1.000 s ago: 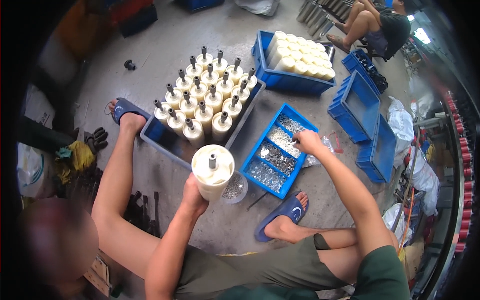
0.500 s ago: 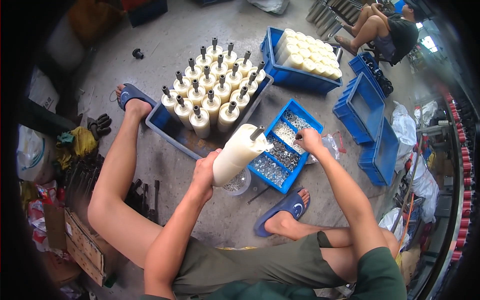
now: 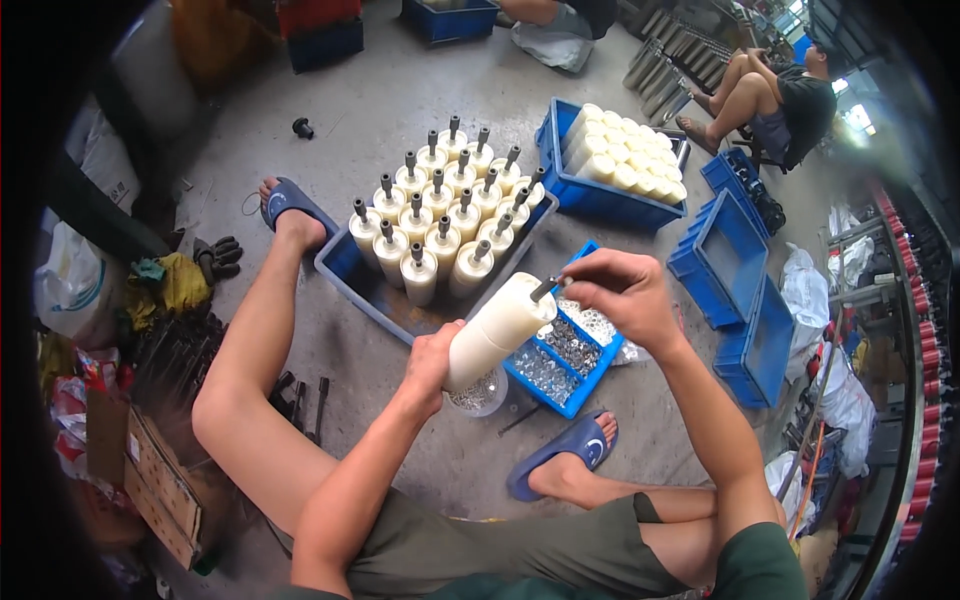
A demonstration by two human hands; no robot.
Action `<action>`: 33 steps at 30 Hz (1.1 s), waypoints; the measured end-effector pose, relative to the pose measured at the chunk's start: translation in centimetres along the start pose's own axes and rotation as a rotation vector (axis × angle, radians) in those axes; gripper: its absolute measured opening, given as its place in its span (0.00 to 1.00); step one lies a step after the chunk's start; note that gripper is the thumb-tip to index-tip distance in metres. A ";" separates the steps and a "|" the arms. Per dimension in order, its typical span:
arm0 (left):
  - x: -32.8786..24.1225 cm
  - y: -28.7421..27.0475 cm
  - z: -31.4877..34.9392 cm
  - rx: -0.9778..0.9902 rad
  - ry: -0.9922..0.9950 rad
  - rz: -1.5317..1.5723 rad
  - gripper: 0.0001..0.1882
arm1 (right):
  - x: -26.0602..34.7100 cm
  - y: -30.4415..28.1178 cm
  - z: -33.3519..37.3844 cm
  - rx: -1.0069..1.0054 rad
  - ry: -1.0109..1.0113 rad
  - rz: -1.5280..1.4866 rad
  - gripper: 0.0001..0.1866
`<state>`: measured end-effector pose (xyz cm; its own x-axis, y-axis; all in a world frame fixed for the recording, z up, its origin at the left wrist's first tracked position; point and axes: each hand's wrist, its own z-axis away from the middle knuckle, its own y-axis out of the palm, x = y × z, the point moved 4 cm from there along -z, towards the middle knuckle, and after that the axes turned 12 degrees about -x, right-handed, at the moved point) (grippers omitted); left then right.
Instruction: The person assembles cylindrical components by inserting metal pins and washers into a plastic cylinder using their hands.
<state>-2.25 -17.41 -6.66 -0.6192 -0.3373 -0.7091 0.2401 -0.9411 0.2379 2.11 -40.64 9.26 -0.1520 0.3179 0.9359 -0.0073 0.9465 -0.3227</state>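
My left hand [image 3: 430,362] is wrapped round the lower end of a cream plastic roller [image 3: 498,328], which tilts up to the right. A dark metal shaft [image 3: 543,289] sticks out of its upper end. At the shaft's tip, my right hand [image 3: 628,297] pinches thumb and finger together; what it holds is too small to make out. Below that hand lies a blue divided tray [image 3: 575,398] with small metal and white rings, partly hidden by it. A clear tub of small metal parts [image 3: 480,396] sits beneath the roller.
Ahead stands a blue-grey crate [image 3: 365,295] with several upright rollers bearing dark shafts. Beyond it, another blue crate [image 3: 625,200] holds cream rollers. Blue crates [image 3: 720,250] lie at right, near a seated person [image 3: 775,100]. Dark shafts [image 3: 320,408] and gloves [image 3: 217,258] lie left.
My right hand has risen from the tray to the roller's shaft tip. The roller, in my left hand, has shifted slightly right and down in view.
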 end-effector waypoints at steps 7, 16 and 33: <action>-0.5 -1.3 -0.7 -0.002 0.127 -0.078 0.22 | 3.9 1.7 -0.8 0.078 -0.404 0.266 0.09; 0.8 0.0 -0.4 0.169 0.069 -0.180 0.22 | 6.7 1.0 0.4 0.383 -0.447 0.409 0.13; 4.4 -1.7 0.1 0.239 -0.255 0.301 0.16 | -32.6 -11.5 20.5 -0.555 0.708 0.777 0.41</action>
<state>-5.48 -17.26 -10.15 -0.7198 -0.5632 -0.4059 0.2770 -0.7691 0.5760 -13.14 -63.03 -20.47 0.6550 0.6122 0.4429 0.3012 0.3261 -0.8961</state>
